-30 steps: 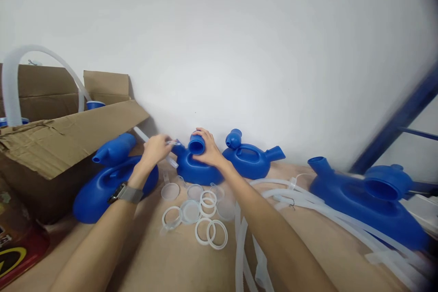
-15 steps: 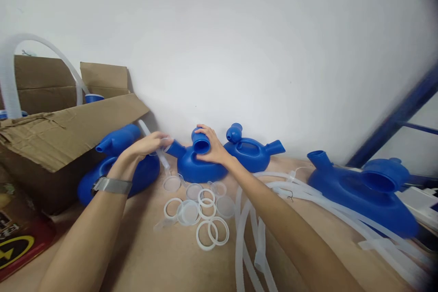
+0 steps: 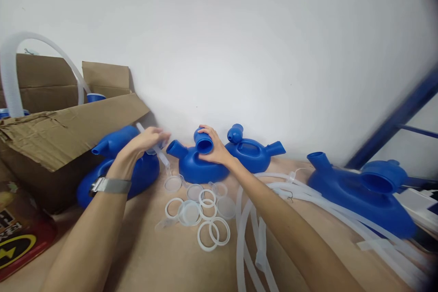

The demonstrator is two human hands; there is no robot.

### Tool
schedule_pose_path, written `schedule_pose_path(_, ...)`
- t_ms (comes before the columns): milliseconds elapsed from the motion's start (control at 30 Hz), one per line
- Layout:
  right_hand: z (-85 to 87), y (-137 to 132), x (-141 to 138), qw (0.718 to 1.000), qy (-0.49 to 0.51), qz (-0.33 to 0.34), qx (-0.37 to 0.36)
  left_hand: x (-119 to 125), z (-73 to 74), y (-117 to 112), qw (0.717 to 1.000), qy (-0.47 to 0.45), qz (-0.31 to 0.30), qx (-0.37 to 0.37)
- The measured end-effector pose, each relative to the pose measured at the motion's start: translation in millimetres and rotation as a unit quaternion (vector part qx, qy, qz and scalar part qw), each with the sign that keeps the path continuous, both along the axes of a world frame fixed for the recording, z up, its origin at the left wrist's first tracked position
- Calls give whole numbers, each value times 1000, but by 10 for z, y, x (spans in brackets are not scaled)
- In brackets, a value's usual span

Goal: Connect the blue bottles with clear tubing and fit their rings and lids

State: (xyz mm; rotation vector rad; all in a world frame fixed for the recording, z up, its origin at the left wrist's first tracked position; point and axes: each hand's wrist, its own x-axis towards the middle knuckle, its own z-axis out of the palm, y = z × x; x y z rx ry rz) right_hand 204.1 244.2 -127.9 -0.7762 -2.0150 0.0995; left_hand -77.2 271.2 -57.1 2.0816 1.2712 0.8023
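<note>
My right hand (image 3: 214, 146) is wrapped round the wide-mouthed neck (image 3: 204, 144) on top of a blue plastic bottle (image 3: 201, 169). This bottle stands near the wall, its narrower spout (image 3: 177, 148) pointing up and left with a bare opening. My left hand (image 3: 153, 138), a watch on its wrist, hovers just left of that spout, fingers curled and smeared by motion. Something translucent shows under the left hand; whether it is held I cannot tell. Behind that hand sits another blue bottle (image 3: 145, 175). Clear plastic caps (image 3: 190, 212) and white rings (image 3: 207, 236) lie loosely in front.
Two more blue bottles, one near the wall (image 3: 249, 155) and one at right (image 3: 362, 203), flank coiled translucent tubes (image 3: 242, 232). An open cardboard box (image 3: 68, 127) with a hose (image 3: 37, 39) stands left, beside a red container (image 3: 23, 232).
My left hand has drawn back a little to the left, off the spout, whose opening now shows. The right hand keeps its hold on the bottle's neck.
</note>
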Motion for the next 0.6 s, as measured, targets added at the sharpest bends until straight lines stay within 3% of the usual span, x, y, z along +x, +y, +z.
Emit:
schedule_pose_path(233,25,-39,-26,1000,5,-9,-4,66,328,-351,995,44,-66,62)
schedule_pose_path(433,23,-56,-44,1000,11,-10,-7,97,527,-683,968,125,-216,-9)
schedule_pose_path(500,21,-64,-46,1000,12,-10,-6,136,537,-718,969,123,-213,6)
schedule_pose_path(600,19,-82,-42,1000,10,-8,-4,192,524,-685,980,107,-155,67)
